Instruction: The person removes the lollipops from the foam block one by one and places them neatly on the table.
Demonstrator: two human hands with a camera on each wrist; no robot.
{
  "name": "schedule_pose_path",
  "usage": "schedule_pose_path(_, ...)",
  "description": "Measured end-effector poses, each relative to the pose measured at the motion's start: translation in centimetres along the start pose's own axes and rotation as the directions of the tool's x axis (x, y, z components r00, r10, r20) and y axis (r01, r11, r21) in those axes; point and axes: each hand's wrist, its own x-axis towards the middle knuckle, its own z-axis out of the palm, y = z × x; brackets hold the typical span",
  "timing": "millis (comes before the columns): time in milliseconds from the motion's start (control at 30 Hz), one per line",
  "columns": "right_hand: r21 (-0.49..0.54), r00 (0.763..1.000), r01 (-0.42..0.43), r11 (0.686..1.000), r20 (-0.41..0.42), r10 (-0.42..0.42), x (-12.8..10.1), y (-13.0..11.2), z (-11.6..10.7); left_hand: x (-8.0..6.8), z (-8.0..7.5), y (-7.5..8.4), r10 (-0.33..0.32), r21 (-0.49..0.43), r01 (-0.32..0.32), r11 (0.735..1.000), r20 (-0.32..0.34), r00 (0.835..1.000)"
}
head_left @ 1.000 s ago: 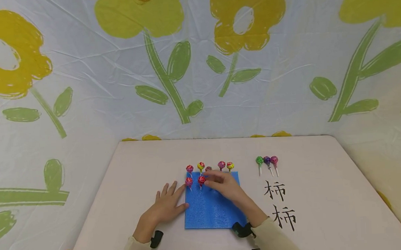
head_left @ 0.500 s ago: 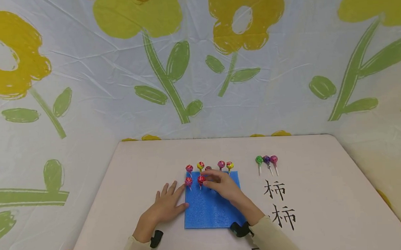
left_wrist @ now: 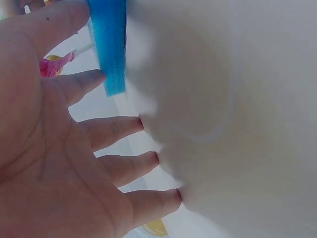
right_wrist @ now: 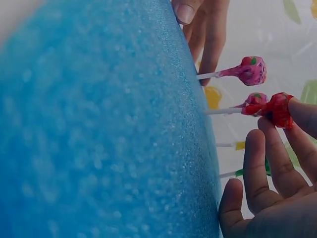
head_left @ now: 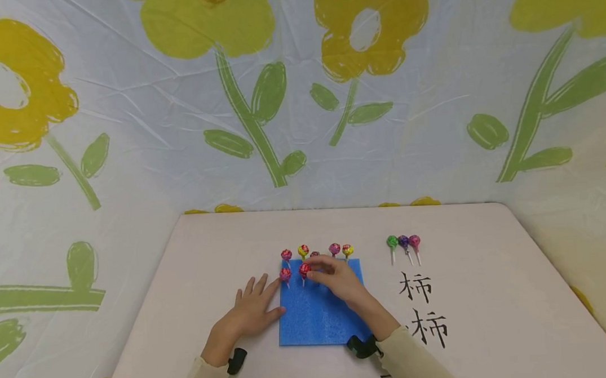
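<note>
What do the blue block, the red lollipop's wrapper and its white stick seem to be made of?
Blue block: probably plastic foam, from its grainy, speckled surface. Red wrapper: likely thin plastic film or foil, slightly glossy, creased and gathered at the neck. White stick: smooth and even; plastic or rolled paper, I can't tell.

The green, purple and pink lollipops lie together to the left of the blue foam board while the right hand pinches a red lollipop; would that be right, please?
Not quite: the head view shows the green lollipop, purple lollipop and pink lollipop lying together to the right of the blue foam board, not the left. The right hand does pinch a red lollipop.
</note>
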Motion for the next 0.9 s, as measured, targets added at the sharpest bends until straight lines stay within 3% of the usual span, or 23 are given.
schedule_pose_path(300,0.085,0.999,-0.022,0.996,-0.036,0.025,-0.7,-0.8,-1.0,0.0,0.1,-0.2,0.008,-0.007,-0.008,1.0,-0.01,1.0)
schedule_pose_path(567,0.128,0.995,-0.015,0.992,-0.097,0.027,-1.4,-1.0,-3.2,-0.2,0.0,0.0,0.0,-0.013,0.0,1.0,-0.006,1.0)
schedule_pose_path(900,0.04,0.978,0.008,0.999,-0.207,0.001,-2.3,-0.8,-7.4,-0.3,0.0,0.0,-0.002,-0.023,0.002,1.0,-0.007,1.0)
